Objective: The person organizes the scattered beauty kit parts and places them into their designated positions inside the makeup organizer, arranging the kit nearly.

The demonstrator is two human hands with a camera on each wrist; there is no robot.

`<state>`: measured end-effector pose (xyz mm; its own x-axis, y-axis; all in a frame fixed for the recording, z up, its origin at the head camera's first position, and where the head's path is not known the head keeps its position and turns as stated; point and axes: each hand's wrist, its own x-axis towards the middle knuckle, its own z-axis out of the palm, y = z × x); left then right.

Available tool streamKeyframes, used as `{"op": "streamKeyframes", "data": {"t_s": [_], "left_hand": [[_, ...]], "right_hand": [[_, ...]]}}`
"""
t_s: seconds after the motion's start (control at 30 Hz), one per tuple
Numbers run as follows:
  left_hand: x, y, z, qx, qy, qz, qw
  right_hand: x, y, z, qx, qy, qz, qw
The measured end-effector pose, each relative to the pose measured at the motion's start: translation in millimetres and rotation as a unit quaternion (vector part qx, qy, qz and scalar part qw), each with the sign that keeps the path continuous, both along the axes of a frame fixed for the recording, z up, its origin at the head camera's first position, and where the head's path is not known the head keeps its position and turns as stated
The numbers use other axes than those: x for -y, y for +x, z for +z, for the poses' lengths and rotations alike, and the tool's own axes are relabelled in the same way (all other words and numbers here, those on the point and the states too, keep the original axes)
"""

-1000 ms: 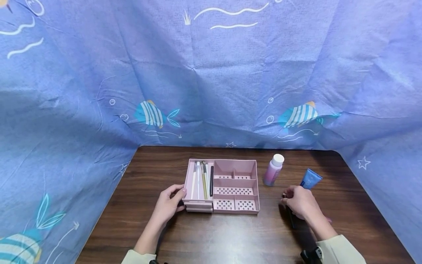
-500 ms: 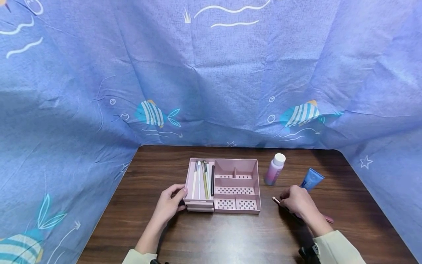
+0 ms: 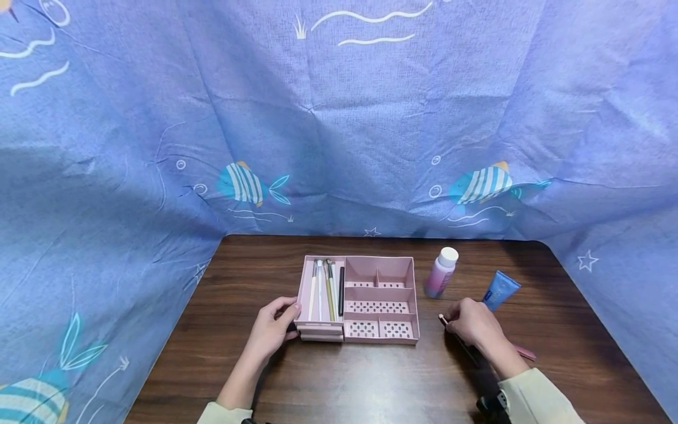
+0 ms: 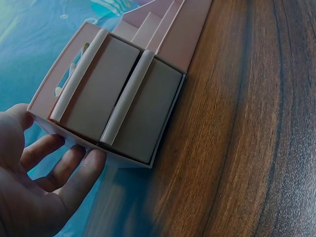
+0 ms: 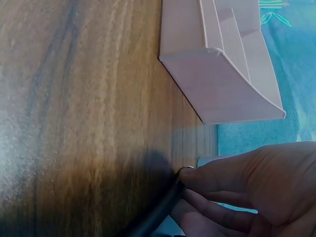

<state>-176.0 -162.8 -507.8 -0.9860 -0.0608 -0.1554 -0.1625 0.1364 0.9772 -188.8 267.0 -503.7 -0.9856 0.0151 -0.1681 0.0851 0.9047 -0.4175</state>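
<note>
The left hand (image 3: 270, 331) has loosely bent fingers. They touch the left side of the pink box (image 3: 380, 340), with the thumb by its top edge near the front corner. The right hand (image 3: 475, 323) pinches a dark stick (image 5: 158, 211) between thumb and fingers. Its pale tip pokes out toward the box, but does not reach it. It is hard to tell if the stick touches the table (image 3: 360, 383).

A strip of bare wood lies between the tip and the box's right edge. More wood shows in front of the box, and a thin strip behind it. The bottle (image 3: 441, 274) stands just beside the box. The blue tube (image 3: 500, 290) is right behind the right hand, so room is tight there. A pink thing (image 3: 525, 352) peeks out beside the right wrist. Brushes (image 3: 331, 294) lie in the box's long left part.
</note>
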Motion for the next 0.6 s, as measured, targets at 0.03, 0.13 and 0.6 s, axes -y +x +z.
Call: {"op": "streamKeyframes", "data": {"t_s": [0.03,0.13,0.6], "left_hand": [[0.1,0.3,-0.2,0.0,0.0,0.0,1.0],[0.3,0.2,-0.7,-0.001,0.003,0.0,1.0],[-0.1,1.8,-2.4,-0.006,0.011,0.0,0.9999]], "right_hand": [[0.3,0.5,0.1,0.004,-0.003,-0.003,1.0],[1.2,0.9,-0.3,0.012,-0.005,-0.01,0.9999],[4.0,-0.1,-2.6,-0.005,0.001,-0.007,1.0]]}}
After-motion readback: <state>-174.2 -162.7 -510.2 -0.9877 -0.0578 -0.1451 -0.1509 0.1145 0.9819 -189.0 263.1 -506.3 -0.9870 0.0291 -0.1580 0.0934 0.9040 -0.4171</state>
